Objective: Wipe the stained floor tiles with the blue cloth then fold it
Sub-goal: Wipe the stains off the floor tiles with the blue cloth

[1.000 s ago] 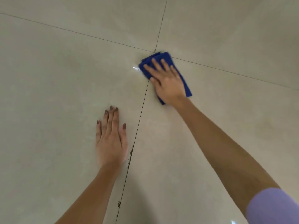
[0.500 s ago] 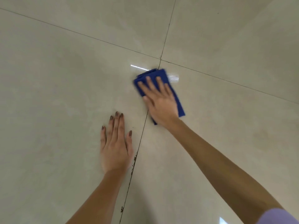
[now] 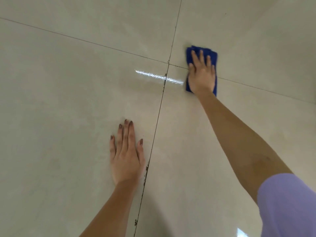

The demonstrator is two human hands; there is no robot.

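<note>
"Blue cloth point(image 3: 212, 53), where is it?"

"It sits flat on the floor tiles point(image 3: 68, 82) in a small pad, just right of the spot where four tiles meet. It lies across a grout line point(image 3: 256, 87). The right hand point(image 3: 202, 74) lies on top of it with the fingers straight and spread, pushing down. It does not curl round the cloth."

"And the other hand?"

"The left hand point(image 3: 125, 158) lies flat on bare tile, well apart from the cloth. Its fingers are straight and close, and it has nothing in it (I think it props the person up)."

"How do you wipe well?"

"Keep the whole palm on the cloth so it does not slip out or bunch up. Push hard and go in long rows that touch each other. I think the dark bits point(image 3: 146, 170) in the crack just beside the left hand need a rub too, so the cloth should come down that way. Folding can wait till the tiles look clean."
</note>
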